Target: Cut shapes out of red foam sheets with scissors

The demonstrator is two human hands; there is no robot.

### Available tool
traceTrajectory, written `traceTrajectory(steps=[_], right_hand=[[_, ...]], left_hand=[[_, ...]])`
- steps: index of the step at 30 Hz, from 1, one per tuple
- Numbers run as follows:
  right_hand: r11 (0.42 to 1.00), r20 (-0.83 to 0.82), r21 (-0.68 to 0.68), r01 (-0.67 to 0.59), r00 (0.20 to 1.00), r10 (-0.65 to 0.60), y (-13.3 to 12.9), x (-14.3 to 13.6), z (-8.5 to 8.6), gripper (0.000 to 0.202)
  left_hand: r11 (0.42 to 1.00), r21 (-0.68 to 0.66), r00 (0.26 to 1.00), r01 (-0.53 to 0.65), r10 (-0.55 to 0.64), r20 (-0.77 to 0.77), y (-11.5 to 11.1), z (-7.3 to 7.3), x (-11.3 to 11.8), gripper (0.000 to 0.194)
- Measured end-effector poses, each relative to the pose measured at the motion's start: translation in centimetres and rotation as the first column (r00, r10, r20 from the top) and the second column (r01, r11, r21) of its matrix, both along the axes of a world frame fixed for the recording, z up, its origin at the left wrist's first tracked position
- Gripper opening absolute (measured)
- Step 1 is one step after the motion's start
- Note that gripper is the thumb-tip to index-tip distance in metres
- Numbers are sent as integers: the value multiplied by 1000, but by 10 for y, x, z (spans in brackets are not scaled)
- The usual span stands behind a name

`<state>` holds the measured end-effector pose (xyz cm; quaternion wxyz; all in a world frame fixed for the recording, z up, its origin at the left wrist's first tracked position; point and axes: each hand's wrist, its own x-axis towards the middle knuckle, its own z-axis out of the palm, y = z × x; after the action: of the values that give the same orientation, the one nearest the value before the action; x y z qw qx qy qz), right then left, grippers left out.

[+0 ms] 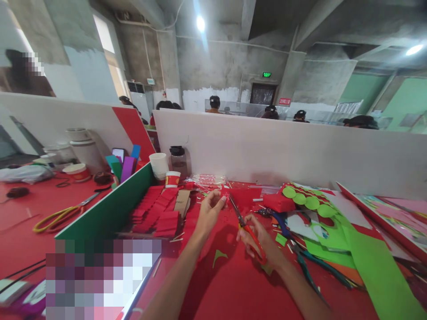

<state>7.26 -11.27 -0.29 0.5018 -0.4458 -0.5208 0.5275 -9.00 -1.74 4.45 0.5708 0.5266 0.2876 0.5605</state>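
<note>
My left hand is closed in a pinch on a small piece of red sheet material, paper or felt. My right hand is closed around the handles of orange-red scissors. Their blades point up and left, with the tips at the red piece by my left fingertips. I cannot tell whether the blades are apart. Just behind lies a larger red sheet. A green scrap rests on the red tabletop below my hands.
Stacked red pieces lie left beside a green divider. Pliers, green circles and green sheets spread at right. A paper cup and bottle stand before the white partition. People sit beyond.
</note>
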Motion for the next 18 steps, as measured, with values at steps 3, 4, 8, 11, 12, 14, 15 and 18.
traceTrajectory(steps=[3, 4, 8, 11, 12, 14, 15, 18], right_hand=[[1000, -19, 5, -11, 1000, 11, 1, 0, -3, 34], [1000, -33, 7, -12, 999, 13, 2, 0, -4, 35], [1000, -83, 15, -6, 997, 7, 4, 1, -5, 36], [1000, -44, 13, 10, 999, -10, 3, 1, -1, 38], [1000, -26, 16, 17, 1000, -17, 2, 1, 0, 39], [999, 4, 22, 32, 999, -32, 1, 1, 4, 42], [999, 14, 23, 35, 999, -35, 1, 2, 5, 43], [999, 30, 16, 36, 999, -36, 1, 3, 5, 46]], left_hand=[[1000, -3, 1000, 12, -12, -7, 0, -1, 1, 35], [1000, -5, 1000, 21, -21, -10, 1, -1, 1, 35], [999, -9, 999, 52, -52, -12, 2, -3, 2, 35], [998, -6, 998, 60, -60, -13, 3, -4, 2, 34], [998, -6, 998, 63, -63, -14, 3, -4, 2, 34], [998, -9, 997, 69, -69, -14, 3, -4, 1, 33], [997, -10, 997, 72, -72, -17, 3, -4, 1, 33], [997, -10, 996, 77, -77, -38, 3, -3, 0, 33]])
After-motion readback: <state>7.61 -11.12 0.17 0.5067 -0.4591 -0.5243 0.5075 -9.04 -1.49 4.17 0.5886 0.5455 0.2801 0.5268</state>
